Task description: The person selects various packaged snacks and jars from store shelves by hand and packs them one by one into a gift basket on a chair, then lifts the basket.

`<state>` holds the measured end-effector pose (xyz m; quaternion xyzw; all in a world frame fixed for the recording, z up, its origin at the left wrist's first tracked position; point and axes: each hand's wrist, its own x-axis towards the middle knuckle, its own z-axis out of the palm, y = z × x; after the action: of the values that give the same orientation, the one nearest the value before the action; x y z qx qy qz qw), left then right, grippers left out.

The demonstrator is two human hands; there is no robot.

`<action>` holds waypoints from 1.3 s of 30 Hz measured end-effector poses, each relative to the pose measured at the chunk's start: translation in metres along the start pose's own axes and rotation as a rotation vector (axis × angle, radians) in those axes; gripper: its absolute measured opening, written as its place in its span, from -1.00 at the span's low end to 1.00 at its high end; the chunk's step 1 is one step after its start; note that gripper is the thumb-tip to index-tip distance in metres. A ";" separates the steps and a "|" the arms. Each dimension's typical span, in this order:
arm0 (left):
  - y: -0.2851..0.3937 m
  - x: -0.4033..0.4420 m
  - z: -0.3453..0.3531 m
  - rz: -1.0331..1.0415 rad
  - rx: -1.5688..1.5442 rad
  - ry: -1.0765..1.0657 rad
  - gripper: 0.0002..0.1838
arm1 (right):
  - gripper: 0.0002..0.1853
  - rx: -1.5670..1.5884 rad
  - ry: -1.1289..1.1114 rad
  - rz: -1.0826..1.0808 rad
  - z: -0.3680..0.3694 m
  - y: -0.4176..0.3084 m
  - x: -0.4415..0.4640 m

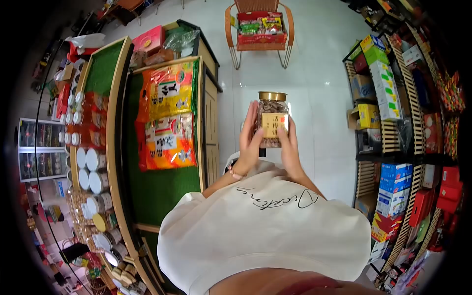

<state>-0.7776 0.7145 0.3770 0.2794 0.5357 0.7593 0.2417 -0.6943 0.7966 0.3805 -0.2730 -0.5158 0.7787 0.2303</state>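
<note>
A clear jar [269,105] with a gold lid and a tan label with dark characters is held upright in front of my body. Small brown pieces fill it. My left hand [250,135] presses its left side, with the thumb on the front near the label. On the opposite side, my right hand [290,142] grips it the same way, its thumb also at the label. Both hands are wrapped round the jar, and their fingers behind it are partly hidden.
On my left, a green-lined display stand [172,179] carries orange and yellow packets [169,140]; white-lidded jars [93,172] line a shelf beyond. Slatted shelves with boxes [393,182] rise on my right. Ahead stands a wicker chair [258,6] bearing a red box of packets [262,38].
</note>
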 end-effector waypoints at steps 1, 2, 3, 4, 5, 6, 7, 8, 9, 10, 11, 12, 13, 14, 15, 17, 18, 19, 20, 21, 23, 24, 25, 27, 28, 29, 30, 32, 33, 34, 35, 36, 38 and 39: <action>-0.002 0.015 -0.003 0.124 0.034 -0.044 -0.26 | -0.33 -0.101 -0.055 -0.162 0.003 -0.007 0.015; 0.000 0.027 -0.007 0.255 0.069 -0.088 -0.22 | -0.32 -0.202 -0.111 -0.331 0.005 -0.014 0.026; -0.001 0.043 -0.011 0.376 0.105 -0.127 -0.17 | -0.32 -0.301 -0.164 -0.488 0.009 -0.020 0.040; -0.004 0.063 -0.013 0.513 0.153 -0.066 -0.05 | -0.31 -0.274 -0.217 -0.598 0.014 -0.025 0.059; -0.006 0.079 -0.016 0.433 0.163 -0.036 -0.05 | -0.31 -0.228 -0.217 -0.542 0.019 -0.027 0.080; 0.001 0.102 -0.018 0.355 0.177 -0.008 -0.05 | -0.31 -0.178 -0.217 -0.488 0.025 -0.027 0.106; 0.003 0.126 -0.023 0.284 0.193 0.020 -0.04 | -0.32 -0.126 -0.219 -0.441 0.035 -0.032 0.132; 0.001 0.149 -0.029 0.178 0.190 0.059 -0.03 | -0.34 0.009 -0.196 -0.150 0.043 -0.044 0.155; -0.007 0.161 -0.041 0.196 0.155 0.027 -0.02 | -0.33 -0.035 -0.197 -0.225 0.048 -0.038 0.170; -0.018 0.169 -0.055 0.220 0.118 -0.007 -0.02 | -0.33 -0.080 -0.198 -0.307 0.050 -0.027 0.182; -0.026 0.178 -0.065 0.244 0.079 -0.045 -0.01 | -0.32 -0.126 -0.195 -0.391 0.052 -0.017 0.194; -0.027 0.185 -0.066 0.388 0.039 -0.069 -0.01 | -0.27 -0.218 -0.233 -0.547 0.054 -0.012 0.199; -0.036 0.197 -0.072 0.641 0.136 -0.033 0.00 | -0.23 -0.160 -0.273 -0.730 0.058 -0.006 0.208; -0.040 0.201 -0.076 0.535 0.089 -0.081 -0.01 | -0.23 -0.151 -0.271 -0.741 0.057 -0.002 0.216; -0.033 0.211 -0.076 0.433 0.043 -0.130 -0.01 | -0.23 -0.138 -0.269 -0.757 0.058 0.001 0.227; -0.046 0.240 -0.083 0.178 0.270 -0.020 0.00 | -0.31 -0.091 -0.096 -0.421 0.062 -0.001 0.258; -0.035 0.256 -0.072 0.110 0.190 0.056 0.00 | -0.33 0.032 -0.110 -0.292 0.064 -0.012 0.269; -0.046 0.263 -0.074 0.184 0.159 0.003 0.00 | -0.35 0.153 -0.127 -0.169 0.063 -0.021 0.284; -0.066 0.265 -0.081 0.261 0.124 -0.053 0.00 | -0.36 0.004 -0.180 -0.312 0.056 -0.013 0.292; -0.073 0.273 -0.084 0.331 0.083 -0.106 0.00 | -0.37 -0.145 -0.228 -0.482 0.052 -0.015 0.302; -0.089 0.293 -0.092 0.314 0.229 -0.106 0.03 | -0.34 -0.093 -0.219 -0.553 0.050 -0.015 0.328; -0.079 0.315 -0.084 0.172 0.227 -0.075 0.05 | -0.32 -0.007 -0.153 -0.324 0.048 -0.011 0.344; -0.082 0.336 -0.081 0.066 0.198 -0.017 0.08 | -0.30 0.080 -0.086 -0.096 0.052 -0.017 0.365; -0.094 0.369 -0.082 0.068 0.173 0.022 0.12 | -0.26 0.093 -0.141 -0.068 0.050 -0.025 0.398; -0.108 0.387 -0.087 0.188 0.180 -0.002 0.13 | -0.26 0.001 -0.199 -0.188 0.046 -0.022 0.415; -0.119 0.406 -0.091 0.308 0.187 -0.023 0.14 | -0.26 -0.092 -0.258 -0.309 0.041 -0.023 0.435; -0.102 0.428 -0.084 0.331 0.158 -0.042 0.17 | -0.24 -0.146 -0.284 -0.468 0.041 -0.029 0.455; -0.100 0.465 -0.077 0.213 0.144 -0.079 0.16 | -0.26 -0.079 -0.268 -0.373 0.032 -0.037 0.492; -0.100 0.493 -0.077 0.166 0.144 -0.112 0.16 | -0.27 -0.039 -0.255 -0.343 0.032 -0.039 0.519; -0.099 0.521 -0.072 0.145 0.261 -0.126 0.10 | -0.31 0.158 -0.209 -0.277 0.033 -0.037 0.545; -0.105 0.541 -0.071 -0.080 0.042 -0.095 -0.02 | -0.33 0.057 -0.168 -0.261 0.024 -0.038 0.570; -0.116 0.559 -0.073 -0.231 -0.095 -0.035 -0.07 | -0.34 0.047 -0.143 -0.270 0.018 -0.043 0.578; -0.132 0.596 -0.070 -0.269 -0.113 0.003 -0.22 | -0.36 -0.030 -0.150 -0.371 0.005 -0.053 0.612; -0.133 0.610 -0.068 -0.281 -0.067 -0.063 -0.24 | -0.38 -0.092 -0.174 -0.431 -0.006 -0.055 0.624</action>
<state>-1.2585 1.1160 0.3336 0.2171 0.5358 0.7265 0.3713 -1.1509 1.2203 0.3120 -0.0986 -0.6150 0.7078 0.3332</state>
